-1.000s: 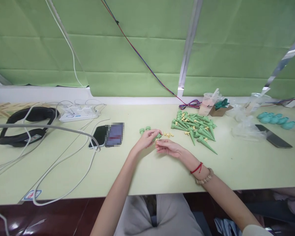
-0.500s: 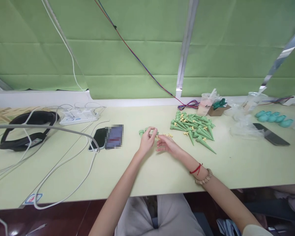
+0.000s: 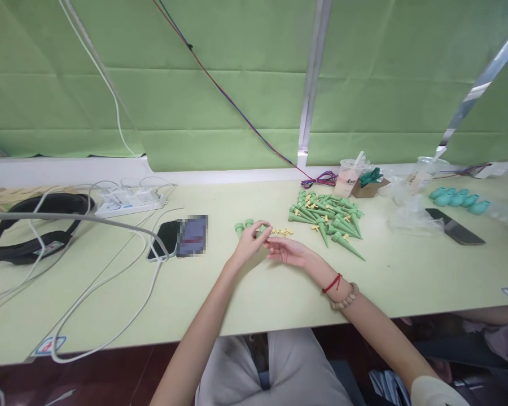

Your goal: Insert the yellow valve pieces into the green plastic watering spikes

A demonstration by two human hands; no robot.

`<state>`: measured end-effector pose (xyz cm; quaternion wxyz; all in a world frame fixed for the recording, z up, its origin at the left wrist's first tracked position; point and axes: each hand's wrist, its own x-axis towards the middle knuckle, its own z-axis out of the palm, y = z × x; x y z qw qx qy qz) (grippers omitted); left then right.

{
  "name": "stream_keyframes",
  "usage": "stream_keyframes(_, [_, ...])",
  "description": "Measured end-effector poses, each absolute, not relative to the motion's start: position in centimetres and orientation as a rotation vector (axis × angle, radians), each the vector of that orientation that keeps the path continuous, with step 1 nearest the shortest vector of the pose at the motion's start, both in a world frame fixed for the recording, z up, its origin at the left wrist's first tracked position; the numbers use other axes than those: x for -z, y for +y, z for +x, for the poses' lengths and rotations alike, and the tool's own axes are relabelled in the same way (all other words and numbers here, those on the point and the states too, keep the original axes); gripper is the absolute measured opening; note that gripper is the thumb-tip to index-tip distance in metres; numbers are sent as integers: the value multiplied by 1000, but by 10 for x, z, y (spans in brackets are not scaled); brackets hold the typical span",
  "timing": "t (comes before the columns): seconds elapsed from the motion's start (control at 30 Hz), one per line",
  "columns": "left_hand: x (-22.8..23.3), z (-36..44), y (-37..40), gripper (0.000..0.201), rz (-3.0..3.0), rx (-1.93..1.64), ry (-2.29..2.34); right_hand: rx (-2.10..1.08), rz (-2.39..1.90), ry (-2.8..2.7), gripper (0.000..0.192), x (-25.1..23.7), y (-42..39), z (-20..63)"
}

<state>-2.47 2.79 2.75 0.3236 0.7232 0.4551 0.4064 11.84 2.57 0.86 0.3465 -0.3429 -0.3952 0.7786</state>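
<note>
Green cap pinched in left hand fingers; right hand fingers loose, touching it. Likely light, stiff plastic; grip its sides. Yellow clips just beyond.

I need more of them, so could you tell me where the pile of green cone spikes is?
In the head view, the pile of green cone spikes lies on the table, right of the right hand and in front of the plastic cup.

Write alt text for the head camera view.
A person's left hand and right hand meet over a pale green table, pinching a small green part. A pile of green cone spikes lies beyond, a phone to the left.
</note>
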Motion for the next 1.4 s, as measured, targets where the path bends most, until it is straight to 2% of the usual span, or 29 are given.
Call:
stream_keyframes(0.17, [-20, -19, 25, 25, 1971, -985, 1271, -1755, -1006, -1132, 11, 0, 23, 113])
stream_keyframes(0.3, [-16, -19, 26, 28, 1853, -1063, 1290, -1622, -983, -1145, 15, 4, 21, 108])
stream_keyframes(0.4, [-19, -21, 26, 31, 1781, -1091, 1251, -1703, -908, -1171, 16, 1, 19, 107])
stream_keyframes(0.57, [-25, -21, 24, 38, 1703, -1019, 1142, -2110, -610, -881, 13, -4, 16, 108])
stream_keyframes(0.7, [-26, -21, 25, 37, 1532, -1030, 1008, -2155, -597, -745, 21, -5, 15, 107])
stream_keyframes(0.83, [-30, -23, 25, 40, 1471, -1061, 979, -2192, -573, -731, 21, -7, 15, 105])
stream_keyframes(1.17, [-34, -27, 22, 41, 1568, -992, 981, -2051, -634, -952, 12, -6, 17, 111])
stream_keyframes(1.4, [-30, -26, 24, 41, 1627, -959, 1080, -1803, -822, -1277, 16, -5, 23, 121])
